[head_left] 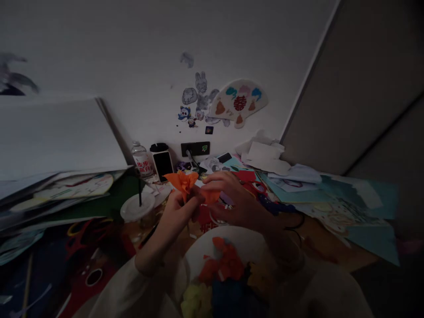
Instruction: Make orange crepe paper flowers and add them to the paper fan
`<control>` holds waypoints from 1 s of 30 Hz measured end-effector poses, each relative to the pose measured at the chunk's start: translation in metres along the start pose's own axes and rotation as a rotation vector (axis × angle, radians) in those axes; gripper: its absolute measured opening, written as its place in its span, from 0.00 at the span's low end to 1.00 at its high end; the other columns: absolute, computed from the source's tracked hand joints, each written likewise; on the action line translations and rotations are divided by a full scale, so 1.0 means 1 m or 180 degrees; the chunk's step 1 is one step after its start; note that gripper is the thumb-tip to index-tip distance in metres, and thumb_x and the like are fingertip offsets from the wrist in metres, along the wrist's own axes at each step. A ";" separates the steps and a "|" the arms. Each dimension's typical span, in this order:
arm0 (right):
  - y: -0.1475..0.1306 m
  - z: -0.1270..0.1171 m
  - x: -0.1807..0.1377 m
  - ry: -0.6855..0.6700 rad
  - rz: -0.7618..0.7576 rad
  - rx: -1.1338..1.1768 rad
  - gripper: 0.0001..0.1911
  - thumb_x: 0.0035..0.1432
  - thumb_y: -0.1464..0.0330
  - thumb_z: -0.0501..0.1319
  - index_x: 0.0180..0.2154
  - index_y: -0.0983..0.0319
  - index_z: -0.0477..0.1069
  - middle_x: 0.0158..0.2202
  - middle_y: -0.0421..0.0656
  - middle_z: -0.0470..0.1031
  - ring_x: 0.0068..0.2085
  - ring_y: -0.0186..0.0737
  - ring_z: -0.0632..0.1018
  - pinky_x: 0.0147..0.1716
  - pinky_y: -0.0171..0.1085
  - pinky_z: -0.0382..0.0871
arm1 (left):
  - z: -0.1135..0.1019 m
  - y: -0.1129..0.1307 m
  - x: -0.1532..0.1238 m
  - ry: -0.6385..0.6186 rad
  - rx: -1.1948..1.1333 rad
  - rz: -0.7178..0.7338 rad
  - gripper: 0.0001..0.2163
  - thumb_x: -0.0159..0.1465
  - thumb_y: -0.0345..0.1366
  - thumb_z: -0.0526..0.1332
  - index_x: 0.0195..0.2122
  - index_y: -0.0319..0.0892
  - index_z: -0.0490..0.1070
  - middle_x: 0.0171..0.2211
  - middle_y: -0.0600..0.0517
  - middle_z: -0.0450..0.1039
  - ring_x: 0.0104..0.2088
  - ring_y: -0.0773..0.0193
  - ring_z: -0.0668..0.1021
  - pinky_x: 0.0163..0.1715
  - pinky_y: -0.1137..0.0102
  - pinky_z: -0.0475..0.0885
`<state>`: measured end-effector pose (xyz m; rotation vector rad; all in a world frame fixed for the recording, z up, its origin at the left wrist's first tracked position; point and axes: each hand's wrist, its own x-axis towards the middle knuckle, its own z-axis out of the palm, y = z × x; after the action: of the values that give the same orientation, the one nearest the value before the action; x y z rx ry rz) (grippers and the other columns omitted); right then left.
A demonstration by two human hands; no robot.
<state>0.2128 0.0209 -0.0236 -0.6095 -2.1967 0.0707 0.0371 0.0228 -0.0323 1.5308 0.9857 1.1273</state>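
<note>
My left hand (pixel 180 212) pinches an orange paper flower (pixel 184 182) at its base, petals spreading upward. Beside it, my right hand (pixel 235 198) curves its fingers and thumb around a loose strip of orange paper (pixel 211 195), which reaches toward the flower's base. Whether the strip is joined to the flower I cannot tell. Below both hands, a white rounded board (pixel 195 251) carries crumpled paper flowers: an orange cluster (pixel 227 263), a yellow one (pixel 197 300) and a blue one (pixel 228 298). The picture is dark, so fine details are lost.
A lidded cup with a straw (pixel 137 208), a bottle (pixel 141 160) and a black-lidded white cup (pixel 161 161) stand at the left. Papers (pixel 351 212) cover the right side. A decorated fan (pixel 240 102) is on the wall above a socket strip (pixel 195 149).
</note>
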 end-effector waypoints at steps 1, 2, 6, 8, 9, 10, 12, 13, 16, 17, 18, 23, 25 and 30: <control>0.000 0.000 0.000 0.0016 0.0060 0.0079 0.16 0.59 0.71 0.57 0.50 0.57 0.62 0.50 0.47 0.67 0.54 0.43 0.67 0.53 0.48 0.62 | 0.000 0.000 0.000 0.0020 0.0032 0.0021 0.14 0.55 0.37 0.57 0.14 0.40 0.59 0.10 0.59 0.58 0.13 0.75 0.60 0.15 0.77 0.54; 0.000 0.000 0.001 0.0019 0.0106 0.0150 0.16 0.59 0.72 0.58 0.50 0.57 0.62 0.49 0.46 0.68 0.53 0.43 0.67 0.53 0.48 0.62 | 0.000 0.000 0.000 0.0033 0.0052 0.0033 0.15 0.55 0.37 0.57 0.14 0.40 0.59 0.10 0.59 0.58 0.13 0.75 0.61 0.15 0.77 0.54; -0.002 -0.001 0.000 0.0093 0.0159 0.0364 0.14 0.60 0.73 0.56 0.48 0.58 0.64 0.47 0.45 0.70 0.51 0.42 0.68 0.53 0.46 0.63 | -0.001 -0.001 -0.001 0.0039 0.0135 0.0105 0.14 0.55 0.36 0.57 0.14 0.40 0.60 0.11 0.59 0.58 0.13 0.75 0.61 0.15 0.77 0.54; -0.002 0.000 0.000 0.0132 0.0221 0.0440 0.14 0.61 0.73 0.55 0.49 0.59 0.64 0.47 0.45 0.70 0.51 0.41 0.69 0.52 0.45 0.63 | -0.002 -0.002 -0.001 0.0077 0.0210 0.0166 0.13 0.55 0.37 0.57 0.16 0.40 0.61 0.11 0.59 0.59 0.14 0.75 0.62 0.15 0.77 0.55; -0.002 0.000 0.000 0.0137 0.0261 0.0449 0.14 0.62 0.72 0.54 0.50 0.59 0.64 0.48 0.46 0.70 0.51 0.41 0.69 0.52 0.45 0.63 | -0.002 -0.003 -0.001 0.0087 0.0240 0.0184 0.13 0.55 0.37 0.57 0.16 0.40 0.62 0.12 0.59 0.59 0.15 0.75 0.62 0.15 0.77 0.55; -0.002 0.000 -0.001 0.0137 0.0301 0.0433 0.14 0.62 0.72 0.54 0.50 0.59 0.64 0.48 0.46 0.70 0.51 0.40 0.69 0.52 0.44 0.63 | -0.002 -0.003 -0.002 0.0088 0.0261 0.0197 0.12 0.55 0.38 0.57 0.17 0.40 0.62 0.12 0.59 0.59 0.15 0.74 0.62 0.16 0.77 0.55; 0.000 0.001 -0.001 0.0127 0.0370 0.0360 0.13 0.62 0.71 0.55 0.49 0.59 0.66 0.47 0.46 0.70 0.50 0.41 0.69 0.51 0.44 0.64 | -0.001 -0.002 -0.002 0.0072 0.0293 0.0190 0.12 0.56 0.39 0.57 0.18 0.40 0.63 0.12 0.58 0.59 0.15 0.74 0.61 0.16 0.77 0.55; 0.000 0.001 -0.001 0.0139 0.0397 0.0330 0.12 0.62 0.70 0.56 0.48 0.59 0.67 0.47 0.46 0.71 0.50 0.41 0.70 0.51 0.45 0.64 | -0.001 -0.002 -0.002 0.0071 0.0303 0.0177 0.12 0.55 0.39 0.57 0.18 0.40 0.63 0.12 0.59 0.59 0.15 0.74 0.61 0.16 0.77 0.55; 0.001 0.001 0.000 0.0167 0.0370 0.0333 0.09 0.62 0.70 0.56 0.45 0.59 0.69 0.45 0.45 0.70 0.48 0.40 0.70 0.50 0.44 0.65 | 0.000 0.002 -0.003 0.0064 0.0291 0.0074 0.12 0.54 0.39 0.58 0.17 0.40 0.62 0.11 0.58 0.59 0.14 0.74 0.61 0.15 0.77 0.54; 0.000 0.000 0.000 0.0165 0.0316 0.0311 0.09 0.62 0.71 0.56 0.44 0.58 0.70 0.45 0.45 0.70 0.49 0.40 0.70 0.49 0.44 0.65 | 0.000 0.003 -0.002 0.0028 0.0220 0.0013 0.12 0.54 0.38 0.58 0.16 0.40 0.62 0.10 0.58 0.59 0.13 0.75 0.60 0.14 0.77 0.53; 0.000 0.000 0.000 0.0158 0.0252 0.0246 0.09 0.62 0.71 0.56 0.44 0.58 0.70 0.45 0.45 0.69 0.49 0.40 0.70 0.49 0.44 0.65 | 0.000 0.003 -0.002 -0.0038 0.0108 -0.0063 0.12 0.53 0.38 0.57 0.16 0.40 0.61 0.09 0.58 0.59 0.12 0.75 0.60 0.14 0.77 0.52; -0.002 0.001 0.000 0.0120 0.0138 -0.0076 0.13 0.61 0.70 0.56 0.48 0.59 0.68 0.47 0.46 0.68 0.49 0.42 0.69 0.49 0.45 0.64 | -0.003 -0.002 0.003 -0.0298 -0.0639 -0.0358 0.04 0.51 0.35 0.57 0.24 0.41 0.63 0.07 0.62 0.57 0.09 0.75 0.58 0.12 0.78 0.48; -0.001 0.002 0.000 0.0070 0.0109 0.0019 0.13 0.61 0.69 0.56 0.49 0.60 0.67 0.46 0.47 0.69 0.49 0.41 0.69 0.49 0.44 0.64 | -0.004 -0.004 0.004 -0.0302 -0.0743 -0.0384 0.04 0.50 0.35 0.58 0.25 0.41 0.63 0.08 0.62 0.57 0.09 0.75 0.59 0.12 0.78 0.48; 0.003 0.002 0.000 0.0050 -0.0104 0.0056 0.10 0.62 0.70 0.56 0.45 0.60 0.70 0.45 0.46 0.70 0.47 0.40 0.70 0.49 0.44 0.65 | -0.004 -0.003 0.004 -0.0470 -0.0999 -0.0569 0.03 0.48 0.32 0.58 0.22 0.40 0.63 0.12 0.61 0.58 0.08 0.77 0.59 0.11 0.78 0.46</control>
<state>0.2125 0.0235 -0.0262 -0.5623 -2.1880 0.0676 0.0341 0.0284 -0.0338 1.2291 0.7869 0.9756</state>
